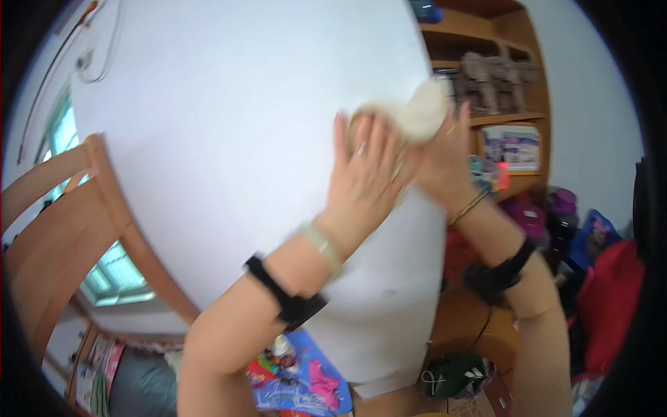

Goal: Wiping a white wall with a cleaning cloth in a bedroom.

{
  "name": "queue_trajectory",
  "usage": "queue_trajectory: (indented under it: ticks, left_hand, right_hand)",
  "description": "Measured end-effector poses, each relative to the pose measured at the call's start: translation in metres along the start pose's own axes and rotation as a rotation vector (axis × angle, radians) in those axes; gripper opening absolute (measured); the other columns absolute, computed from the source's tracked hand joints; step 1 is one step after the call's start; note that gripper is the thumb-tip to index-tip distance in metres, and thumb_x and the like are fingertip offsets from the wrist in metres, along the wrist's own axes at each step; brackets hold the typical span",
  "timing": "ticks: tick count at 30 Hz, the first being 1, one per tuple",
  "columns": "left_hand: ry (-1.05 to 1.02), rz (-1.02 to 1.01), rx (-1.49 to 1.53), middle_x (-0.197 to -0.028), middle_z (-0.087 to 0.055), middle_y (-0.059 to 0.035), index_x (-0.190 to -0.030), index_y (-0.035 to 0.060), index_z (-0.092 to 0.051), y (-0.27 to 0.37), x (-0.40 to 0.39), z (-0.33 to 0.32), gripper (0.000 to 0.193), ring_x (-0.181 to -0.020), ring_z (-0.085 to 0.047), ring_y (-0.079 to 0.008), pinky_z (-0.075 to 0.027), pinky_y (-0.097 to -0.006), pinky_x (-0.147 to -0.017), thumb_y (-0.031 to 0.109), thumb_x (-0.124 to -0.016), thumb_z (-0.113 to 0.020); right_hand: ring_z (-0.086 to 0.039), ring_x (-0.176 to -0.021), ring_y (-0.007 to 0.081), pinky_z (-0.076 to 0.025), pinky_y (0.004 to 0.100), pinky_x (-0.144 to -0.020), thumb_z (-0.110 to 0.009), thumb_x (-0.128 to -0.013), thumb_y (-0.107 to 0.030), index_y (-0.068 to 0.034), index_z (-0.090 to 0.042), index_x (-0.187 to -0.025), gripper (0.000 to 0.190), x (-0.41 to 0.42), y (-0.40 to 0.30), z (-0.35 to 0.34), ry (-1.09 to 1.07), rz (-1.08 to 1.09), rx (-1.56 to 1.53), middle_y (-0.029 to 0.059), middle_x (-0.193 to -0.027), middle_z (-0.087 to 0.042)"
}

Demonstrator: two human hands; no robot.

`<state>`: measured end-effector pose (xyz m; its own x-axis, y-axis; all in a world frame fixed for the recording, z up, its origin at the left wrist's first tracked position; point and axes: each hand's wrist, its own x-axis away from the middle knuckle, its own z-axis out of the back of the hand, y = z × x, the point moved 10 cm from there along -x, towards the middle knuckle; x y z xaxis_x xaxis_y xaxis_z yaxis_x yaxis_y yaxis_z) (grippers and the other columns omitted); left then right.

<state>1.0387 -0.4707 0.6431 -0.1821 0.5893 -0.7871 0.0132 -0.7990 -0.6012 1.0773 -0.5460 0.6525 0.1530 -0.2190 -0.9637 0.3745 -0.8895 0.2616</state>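
Note:
A cream-coloured cloth [424, 112], blurred and bunched, lies against the upper right part of a white wall panel [234, 130]. My left hand [365, 161] is spread flat over the cloth's left part, fingers pointing up, with a ring on one finger and a pale bangle at the wrist. Close beside it, my right hand [443, 156] is at the cloth's lower right side, its fingers partly hidden and blurred; whether they grip the cloth cannot be told. A thin gold-coloured bangle circles that wrist. Black straps with small devices are on both forearms.
Right of the panel stands a wooden shelf unit [542, 94] with a grey-brown figure [495, 78] and a framed picture [513, 148]. A wooden bed frame [112, 193] rises at the left. Below are a blue low table [341, 388] with small items, a red cloth item [609, 307] and bags.

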Motion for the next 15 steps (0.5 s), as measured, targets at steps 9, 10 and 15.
queue_trajectory:
  ticks: [9,10,15]
  left_hand:
    - [-0.314,-0.296,0.027,-0.148,-0.040,-0.0136,-0.141,0.0047,-0.046,-0.012,0.016,0.004,0.079,-0.143,-0.029,-0.0315,-0.009,-0.0682,-0.116,0.059,-0.086,-0.059]
    - [-0.295,-0.216,-0.010,-0.150,-0.039,-0.0134,-0.142,0.0045,-0.045,-0.031,0.000,0.013,0.082,-0.144,-0.028,-0.0313,-0.009,-0.0679,-0.116,0.061,-0.085,-0.058]
    - [-0.107,-0.102,-0.241,-0.154,-0.035,-0.0134,-0.150,0.0055,-0.034,-0.091,-0.079,0.025,0.091,-0.149,-0.020,-0.0301,-0.008,-0.0676,-0.116,0.065,-0.085,-0.056]
  right_hand:
    - [-0.018,-0.146,0.0474,-0.009,0.0625,-0.118,-0.062,-0.089,-0.040,-0.005,-0.045,-0.146,0.068,0.017,-0.029,0.001,-0.185,-0.008,-0.279,0.0307,-0.150,-0.035]
    - [-0.017,-0.146,0.0475,-0.008,0.0573,-0.120,-0.060,-0.091,-0.043,0.004,-0.039,-0.147,0.076,-0.002,-0.029,0.000,-0.169,0.003,-0.260,0.0322,-0.151,-0.032]
    - [-0.017,-0.147,0.0449,-0.014,0.0569,-0.119,-0.050,-0.096,-0.052,0.008,-0.030,-0.148,0.082,-0.100,0.012,-0.007,0.064,-0.010,-0.221,0.0311,-0.153,-0.027]
